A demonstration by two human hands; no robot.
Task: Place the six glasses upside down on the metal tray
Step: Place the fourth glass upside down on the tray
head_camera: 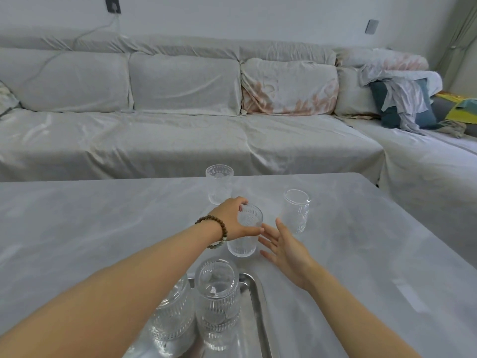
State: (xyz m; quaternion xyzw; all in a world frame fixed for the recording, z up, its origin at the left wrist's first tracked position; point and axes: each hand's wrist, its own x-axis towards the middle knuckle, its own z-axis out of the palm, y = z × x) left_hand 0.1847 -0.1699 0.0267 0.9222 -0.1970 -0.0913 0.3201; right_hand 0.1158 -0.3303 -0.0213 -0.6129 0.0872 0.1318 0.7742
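My left hand, with a bead bracelet on its wrist, is wrapped around the rim of a ribbed clear glass that stands upright on the grey table. My right hand hovers open just to the right of that glass, fingers spread, holding nothing. Two more upright glasses stand on the table: one at the back, one to the right. On the metal tray near me stand two upside-down glasses, one in the middle, one on the left partly hidden by my left forearm.
The grey marbled table stretches wide to both sides. Behind it runs a long sofa under a pale cover, with cushions and crumpled cloth at its right end.
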